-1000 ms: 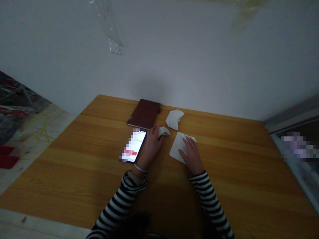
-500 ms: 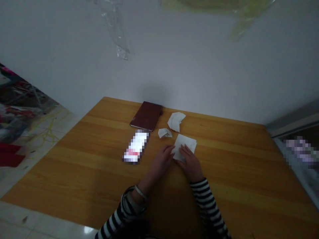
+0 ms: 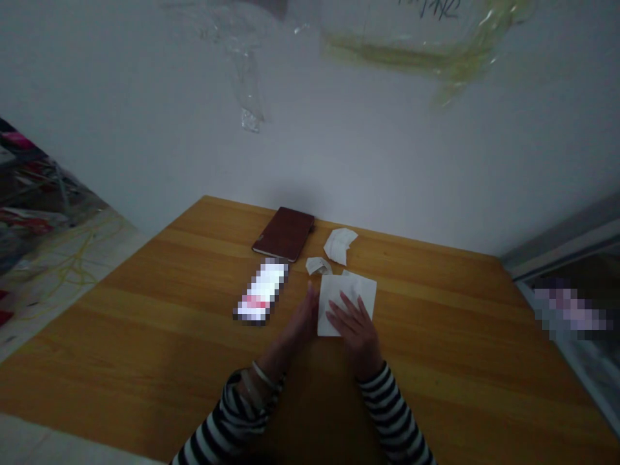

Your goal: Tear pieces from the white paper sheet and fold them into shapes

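Note:
A white square sheet of paper (image 3: 356,289) lies flat on the wooden table (image 3: 436,349). My right hand (image 3: 356,326) rests on it with fingers stretched out, pressing it down. My left hand (image 3: 304,316) is at the sheet's left edge, fingers against the edge; its grip is hard to make out in the dim light. Just beyond the sheet lies a small folded paper piece (image 3: 317,265), and behind that a stack of folded papers (image 3: 339,244).
A lit phone (image 3: 261,298) lies left of my hands. A dark brown notebook (image 3: 284,234) sits near the wall. The white wall rises behind the table. Cluttered floor shows at the left, a window ledge at the right.
My left hand left the small folded piece by the phone and came to the sheet's left edge. The sheet has turned from a slanted to a squarer position under my right hand.

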### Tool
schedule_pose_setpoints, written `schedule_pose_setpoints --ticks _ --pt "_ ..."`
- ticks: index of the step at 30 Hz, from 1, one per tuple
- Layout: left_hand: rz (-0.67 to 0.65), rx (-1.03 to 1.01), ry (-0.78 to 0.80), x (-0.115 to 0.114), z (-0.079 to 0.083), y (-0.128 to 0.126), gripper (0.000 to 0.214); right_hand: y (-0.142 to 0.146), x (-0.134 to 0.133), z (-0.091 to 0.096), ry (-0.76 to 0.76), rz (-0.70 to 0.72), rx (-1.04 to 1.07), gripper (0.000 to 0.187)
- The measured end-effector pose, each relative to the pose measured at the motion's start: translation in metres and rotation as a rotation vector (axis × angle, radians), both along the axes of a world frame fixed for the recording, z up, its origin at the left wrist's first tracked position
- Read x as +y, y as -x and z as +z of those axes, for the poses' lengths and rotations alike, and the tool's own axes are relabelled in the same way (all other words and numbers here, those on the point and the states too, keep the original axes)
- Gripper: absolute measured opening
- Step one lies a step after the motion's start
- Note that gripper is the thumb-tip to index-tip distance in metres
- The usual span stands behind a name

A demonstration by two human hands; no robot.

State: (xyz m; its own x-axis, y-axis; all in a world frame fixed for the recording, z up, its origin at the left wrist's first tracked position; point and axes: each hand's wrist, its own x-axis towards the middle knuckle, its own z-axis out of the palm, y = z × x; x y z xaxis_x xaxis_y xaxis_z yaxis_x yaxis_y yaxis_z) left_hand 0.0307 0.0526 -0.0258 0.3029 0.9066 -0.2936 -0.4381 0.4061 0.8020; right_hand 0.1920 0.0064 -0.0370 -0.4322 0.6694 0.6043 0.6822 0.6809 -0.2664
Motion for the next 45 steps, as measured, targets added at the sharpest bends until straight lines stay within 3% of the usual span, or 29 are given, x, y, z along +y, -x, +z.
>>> schedule_pose_setpoints --ticks 2,4,9,15,20,27,30,33,38,41,45 --pt "-0.056 -0.038 0.015 -0.001 0.001 0.002 0.049 0.004 -0.005 0.000 0.016 0.053 -0.044 0.050" --pt "-0.085 -0.070 0.032 -0.002 0.000 0.005 0.046 0.004 -0.009 -0.003 0.011 0.021 -0.008 0.050" --pt "-0.066 -0.079 0.052 -0.006 -0.008 0.016 0.047 -0.008 -0.016 -0.015 0.060 -0.291 0.258 0.046" --pt "-0.127 -0.140 0.113 -0.020 -0.003 0.011 0.044 -0.012 -0.025 -0.018 0.358 -0.101 0.543 0.037" --pt "-0.195 -0.211 0.089 -0.030 0.001 0.000 0.042 -0.012 -0.023 -0.014 0.365 -0.131 0.872 0.019" --pt "-0.098 -0.051 0.046 -0.018 -0.006 0.014 0.040 -0.020 -0.013 -0.019 0.430 0.008 0.658 0.022" --pt "-0.127 0.052 -0.013 -0.010 -0.005 0.024 0.044 -0.019 -0.012 -0.021 0.433 0.021 0.705 0.018" --pt "-0.162 0.065 -0.108 -0.009 -0.002 0.024 0.044 -0.014 -0.012 -0.018 0.469 -0.065 0.854 0.009" --pt "-0.211 -0.020 -0.188 -0.018 -0.002 0.010 0.042 -0.009 -0.015 -0.012 0.487 -0.284 1.019 0.029" --pt "-0.228 -0.048 -0.213 -0.022 -0.007 0.005 0.055 -0.008 -0.017 -0.013 0.488 -0.328 1.036 0.033" --pt "-0.157 0.018 -0.272 -0.025 -0.011 0.000 0.043 -0.004 -0.021 -0.015 0.465 -0.354 1.059 0.031"
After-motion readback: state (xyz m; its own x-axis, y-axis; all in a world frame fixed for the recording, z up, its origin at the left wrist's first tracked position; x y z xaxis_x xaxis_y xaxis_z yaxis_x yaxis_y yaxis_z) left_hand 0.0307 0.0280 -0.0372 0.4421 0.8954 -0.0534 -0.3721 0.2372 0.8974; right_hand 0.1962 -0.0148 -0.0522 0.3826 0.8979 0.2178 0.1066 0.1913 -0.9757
